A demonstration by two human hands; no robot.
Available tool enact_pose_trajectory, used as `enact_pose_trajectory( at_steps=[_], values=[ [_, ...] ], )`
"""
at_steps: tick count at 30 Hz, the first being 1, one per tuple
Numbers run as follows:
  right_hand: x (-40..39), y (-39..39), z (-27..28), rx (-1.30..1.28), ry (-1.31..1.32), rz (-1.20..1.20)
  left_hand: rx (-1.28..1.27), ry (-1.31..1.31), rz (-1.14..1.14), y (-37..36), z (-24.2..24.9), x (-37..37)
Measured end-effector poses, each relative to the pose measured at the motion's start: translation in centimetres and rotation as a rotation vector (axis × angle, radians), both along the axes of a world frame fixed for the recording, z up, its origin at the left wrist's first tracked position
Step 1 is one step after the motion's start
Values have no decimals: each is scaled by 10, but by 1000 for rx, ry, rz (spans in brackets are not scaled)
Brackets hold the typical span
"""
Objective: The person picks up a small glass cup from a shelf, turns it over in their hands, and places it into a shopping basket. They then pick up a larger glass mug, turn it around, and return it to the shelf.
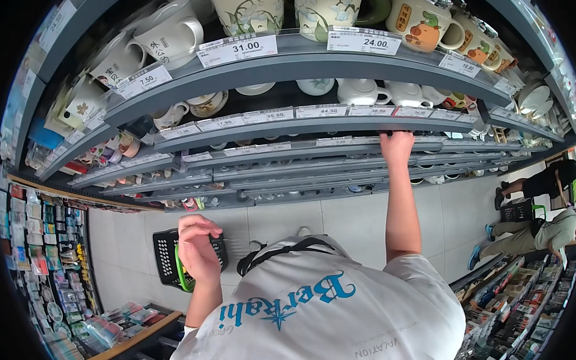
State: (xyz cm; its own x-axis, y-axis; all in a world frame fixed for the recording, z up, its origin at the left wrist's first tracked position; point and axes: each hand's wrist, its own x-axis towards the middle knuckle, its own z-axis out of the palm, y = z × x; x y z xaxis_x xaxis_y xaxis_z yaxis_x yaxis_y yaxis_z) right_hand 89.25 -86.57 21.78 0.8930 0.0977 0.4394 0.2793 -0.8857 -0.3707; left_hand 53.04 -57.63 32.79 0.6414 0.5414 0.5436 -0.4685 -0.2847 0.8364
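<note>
My right hand (397,146) reaches forward to a shelf, below the price strip (379,111) on the shelf above. Its fingertips are hidden at the shelf's edge, so I cannot tell what they hold. White teapots (358,91) stand on the shelf just above that hand. My left hand (199,243) is raised at the left, its fingers loosely bent with nothing visible in them. Behind it, lower down, is a black shopping basket (166,258) with a green handle (182,271), partly covered by the hand and wrist.
Mugs with flower prints (248,10) and a capybara mug (421,25) line the top shelf (304,71). Two people (530,236) stand at the right near another basket (516,211). Racks of packaged goods (41,254) are at the left; a low display (130,333) is behind left.
</note>
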Motion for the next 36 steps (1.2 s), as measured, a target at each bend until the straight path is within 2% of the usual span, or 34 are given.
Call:
enact_pose_trajectory(
  at_steps=[8,14,16,21,24,25,27,29,30,32,36],
  values=[
    [-1,-5,0,22,-88,-2,-30,34,-89,-11,-3,5],
    [-18,-13,7,211,-226,50,-31,65,-143,-16,-6,11],
    [-24,-19,6,384,-178,123,-30,78,-162,-17,-9,13],
    [-55,-25,-2,383,-273,144,2,138,-227,-22,-11,19],
    [-84,-19,6,350,-283,278,-26,129,-370,-25,-15,26],
    [-93,-15,8,346,-283,287,-31,126,-363,-26,-15,30],
    [-114,-5,14,349,-298,437,65,221,-401,-27,-15,38],
    [-136,9,28,397,-241,575,42,264,-431,-29,-20,44],
    [-145,16,34,395,-246,574,64,325,-399,-33,-20,48],
    [-160,29,43,563,-15,765,180,441,-421,-30,-25,55],
    [-172,54,65,530,122,973,181,526,-387,-45,-11,65]
  ],
)
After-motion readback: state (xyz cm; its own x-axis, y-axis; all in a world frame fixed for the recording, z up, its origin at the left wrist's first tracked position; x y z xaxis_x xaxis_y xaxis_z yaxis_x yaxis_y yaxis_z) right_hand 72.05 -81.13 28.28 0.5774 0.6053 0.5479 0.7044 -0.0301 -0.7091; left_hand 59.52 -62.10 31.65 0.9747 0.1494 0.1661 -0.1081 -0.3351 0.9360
